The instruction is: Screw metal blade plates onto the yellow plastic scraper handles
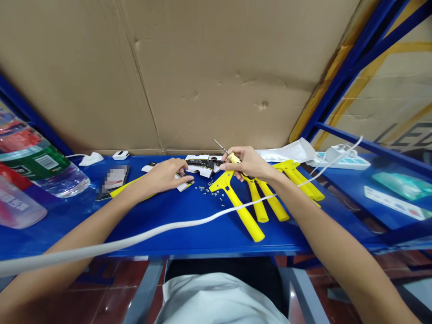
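My right hand [249, 163] is closed around a screwdriver [233, 158] with a pale yellow handle, its thin metal shaft pointing up and left. Just below lies a yellow T-shaped scraper handle [241, 209], its head toward the boxes. My left hand [166, 174] rests over a flat black-and-white packet [185, 185], thumb and fingers apart. Small loose screws and nuts [207, 191] are scattered on the blue table between the hands. Under my left forearm, another yellow piece [143, 196] is partly hidden. Several more yellow handles [276, 207] lie beneath and beside my right wrist.
Black-and-white boxes [200, 165] sit near the cardboard wall [216, 81]. A phone [114, 179] and large bottle [47, 157] are at left. A white cable [189, 223] crosses in front. White plastic bag [290, 150] and charger [342, 155] lie at right.
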A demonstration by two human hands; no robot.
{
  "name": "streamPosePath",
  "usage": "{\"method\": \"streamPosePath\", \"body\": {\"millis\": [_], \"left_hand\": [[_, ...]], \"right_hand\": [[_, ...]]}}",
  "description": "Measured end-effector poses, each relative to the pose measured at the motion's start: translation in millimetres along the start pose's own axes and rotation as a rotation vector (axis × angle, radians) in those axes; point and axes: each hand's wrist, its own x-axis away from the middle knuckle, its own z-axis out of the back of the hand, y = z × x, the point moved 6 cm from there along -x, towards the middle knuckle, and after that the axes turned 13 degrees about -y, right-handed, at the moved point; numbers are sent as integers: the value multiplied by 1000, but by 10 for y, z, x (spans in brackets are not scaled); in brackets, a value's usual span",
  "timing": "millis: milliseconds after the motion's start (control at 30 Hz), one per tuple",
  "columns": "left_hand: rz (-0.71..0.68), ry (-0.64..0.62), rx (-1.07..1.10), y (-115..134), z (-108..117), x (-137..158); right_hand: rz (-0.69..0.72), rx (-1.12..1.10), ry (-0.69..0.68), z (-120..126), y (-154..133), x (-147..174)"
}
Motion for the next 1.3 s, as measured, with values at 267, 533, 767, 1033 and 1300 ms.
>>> {"method": "streamPosePath", "body": {"millis": [267, 533, 767, 1033, 1300], "left_hand": [[33, -51, -174, -250, -68, -37], [-166, 171, 113, 167, 75, 22], [-236, 107, 407, 566, -43, 107], [-114, 60, 961, 637, -263, 96], [0, -63, 1408, 723, -379, 122]], "right_hand": [[66, -182, 121, 37, -114, 7], [146, -279, 226, 62, -183, 0], [216, -307, 323, 87, -237, 40], [201, -335, 442, 105, -233, 60], [180, -361, 537, 106, -211, 89]]}}
